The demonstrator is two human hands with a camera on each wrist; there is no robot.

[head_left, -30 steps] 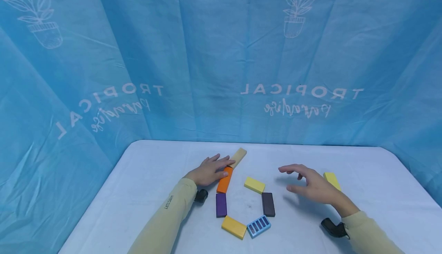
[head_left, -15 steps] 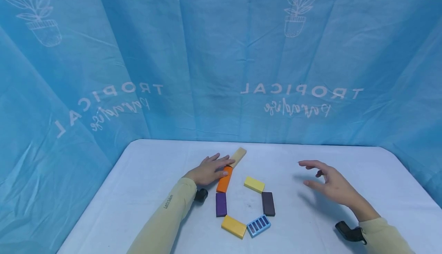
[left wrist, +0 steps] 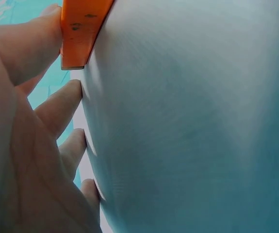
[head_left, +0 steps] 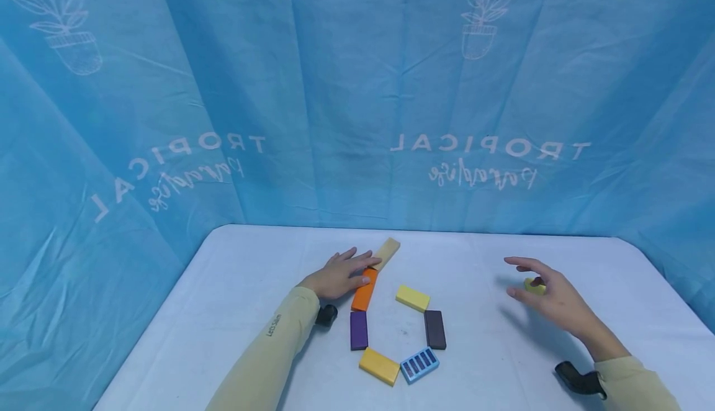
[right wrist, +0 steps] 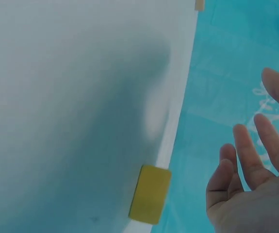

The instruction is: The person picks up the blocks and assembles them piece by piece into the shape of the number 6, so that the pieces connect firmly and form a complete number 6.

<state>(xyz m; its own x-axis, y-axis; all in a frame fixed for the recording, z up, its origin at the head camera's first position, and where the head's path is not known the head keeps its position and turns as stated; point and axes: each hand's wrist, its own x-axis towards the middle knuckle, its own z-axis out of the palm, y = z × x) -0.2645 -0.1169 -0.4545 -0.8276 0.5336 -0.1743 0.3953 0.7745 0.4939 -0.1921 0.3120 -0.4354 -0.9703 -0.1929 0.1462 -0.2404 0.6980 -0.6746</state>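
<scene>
In the head view my left hand (head_left: 337,276) lies with fingers extended over an orange block (head_left: 364,291) and the near end of a pale wooden block (head_left: 386,252). Its thumb touches the orange block (left wrist: 81,36) in the left wrist view, while other fingertips rest on the tabletop. My right hand (head_left: 558,302) hovers at the right, thumb and fingers apart, holding nothing. Partly hidden behind it on the table is a yellow block (head_left: 534,287), seen below the hand in the right wrist view as a yellow block (right wrist: 150,195).
Below the orange block, a purple block (head_left: 359,330), an amber block (head_left: 379,366), a blue striped block (head_left: 419,365), a dark block (head_left: 435,329) and a light yellow block (head_left: 413,298) curve round on the white table (head_left: 268,262). A blue curtain (head_left: 357,88) hangs behind.
My right hand has moved to the right and now stands over the lone yellow block, part of which shows past the fingers. The left hand and the curved row of blocks stay put.
</scene>
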